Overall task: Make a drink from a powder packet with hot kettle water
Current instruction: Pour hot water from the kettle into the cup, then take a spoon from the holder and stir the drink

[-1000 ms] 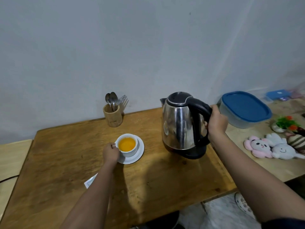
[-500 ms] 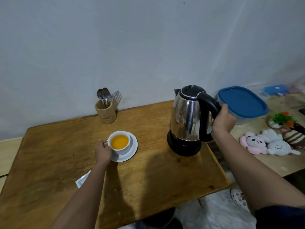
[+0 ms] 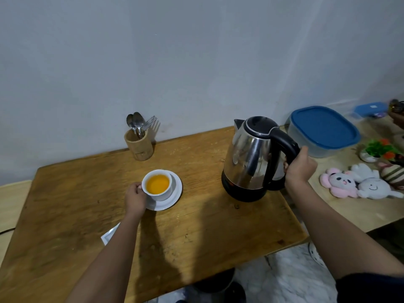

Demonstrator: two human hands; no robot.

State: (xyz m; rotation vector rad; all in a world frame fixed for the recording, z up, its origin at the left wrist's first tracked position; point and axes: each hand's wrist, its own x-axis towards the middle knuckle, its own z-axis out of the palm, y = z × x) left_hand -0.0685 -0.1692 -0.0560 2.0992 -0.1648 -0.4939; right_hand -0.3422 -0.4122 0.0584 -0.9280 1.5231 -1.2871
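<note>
A white cup point(image 3: 162, 193) holding orange liquid sits on a white saucer point(image 3: 175, 199) near the middle of the wooden table point(image 3: 65, 215). My left hand point(image 3: 135, 199) grips the cup's handle on its left side. A steel kettle point(image 3: 249, 158) with a black lid and handle stands upright on its black base at the table's right side. My right hand point(image 3: 300, 167) is closed around the kettle's handle. A white packet point(image 3: 109, 236) lies on the table, partly hidden under my left forearm.
A wooden holder with spoons and a fork point(image 3: 138, 143) stands by the wall. On a lower surface to the right are a blue-lidded container point(image 3: 323, 130), a small plant point(image 3: 378, 149) and plush toys point(image 3: 358, 184). The table's front right corner is close to the kettle.
The kettle has shifted right and back and now stands level on the table, my right hand still on its handle. The left hand stays at the cup.
</note>
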